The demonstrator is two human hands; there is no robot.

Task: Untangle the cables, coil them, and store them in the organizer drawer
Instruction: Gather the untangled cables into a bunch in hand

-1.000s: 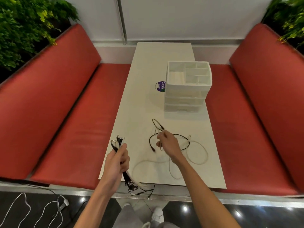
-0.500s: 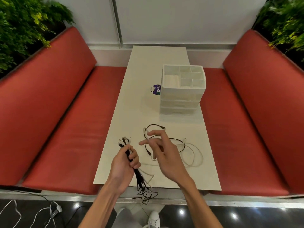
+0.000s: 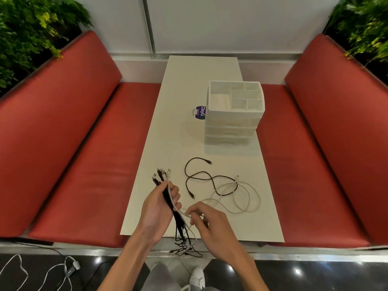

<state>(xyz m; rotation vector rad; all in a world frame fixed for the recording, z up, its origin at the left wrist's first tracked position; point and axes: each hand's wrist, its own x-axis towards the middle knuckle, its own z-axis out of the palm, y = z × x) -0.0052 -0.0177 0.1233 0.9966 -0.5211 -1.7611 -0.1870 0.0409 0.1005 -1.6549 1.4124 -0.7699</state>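
Note:
My left hand (image 3: 156, 208) grips a bundle of black and white cables (image 3: 168, 193); their plugs stick up past my fingers and their tails hang below the table's near edge. My right hand (image 3: 206, 220) pinches a white strand beside the bundle. A loose black cable (image 3: 201, 177) and a looped white cable (image 3: 245, 198) lie tangled together on the white table (image 3: 178, 143). The white organizer (image 3: 234, 114) stands farther back on the right, with open compartments on top and its drawers shut.
A purple and white tag (image 3: 199, 112) lies left of the organizer. Red benches (image 3: 84, 164) run along both sides of the table. Plants fill the upper corners. White cables (image 3: 69, 269) lie on the dark floor at lower left.
My right hand left the loose cables on the table and came back to the bundle, where it now pinches a white strand. The left hand kept its hold.

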